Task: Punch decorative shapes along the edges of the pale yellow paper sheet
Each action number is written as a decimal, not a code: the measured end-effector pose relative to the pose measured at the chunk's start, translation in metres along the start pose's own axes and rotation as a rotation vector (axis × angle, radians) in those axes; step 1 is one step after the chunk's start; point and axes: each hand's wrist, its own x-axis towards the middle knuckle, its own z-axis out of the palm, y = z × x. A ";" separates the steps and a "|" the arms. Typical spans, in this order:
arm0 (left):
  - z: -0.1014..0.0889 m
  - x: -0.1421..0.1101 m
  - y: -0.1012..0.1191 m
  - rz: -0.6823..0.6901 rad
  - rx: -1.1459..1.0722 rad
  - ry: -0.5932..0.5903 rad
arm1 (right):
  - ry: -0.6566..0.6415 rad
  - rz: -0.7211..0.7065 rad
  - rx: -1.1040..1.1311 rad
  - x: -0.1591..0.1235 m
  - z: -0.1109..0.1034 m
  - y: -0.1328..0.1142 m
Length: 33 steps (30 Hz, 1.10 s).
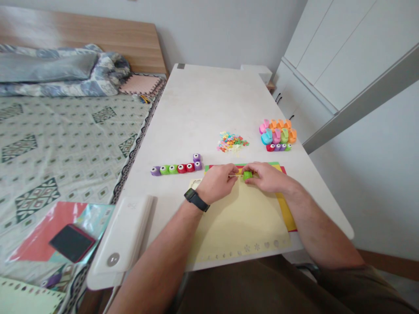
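Observation:
My right hand (264, 176) grips a small green craft punch (247, 175) at the far edge of a pale yellow sheet of paper (245, 213). Just left of the punch, my left hand (220, 181) pinches the far edge of that sheet between its fingers. Cut-out shapes run along the sheet's near edge. Beneath it, red, green and darker yellow sheets (288, 213) stick out at the right and far sides. A black watch sits on my left wrist.
Small punches (173, 168) form a row at the left. Colourful paper cut-outs (231, 142) lie piled beyond my hands. Larger punches (278, 133) stand grouped at the right. A white device (126, 231) lies at the table's left edge; a phone (72, 242) rests on the bed.

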 end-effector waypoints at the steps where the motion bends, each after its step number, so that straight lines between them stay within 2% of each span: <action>1: 0.000 0.000 0.000 0.003 0.002 0.002 | 0.008 0.000 -0.002 0.000 0.000 0.000; 16: 0.002 -0.001 0.010 0.024 0.051 0.008 | 0.048 -0.066 -0.040 -0.001 0.002 -0.010; 33: 0.007 0.001 0.015 0.035 0.045 -0.068 | 0.055 -0.149 -0.069 -0.003 0.008 -0.016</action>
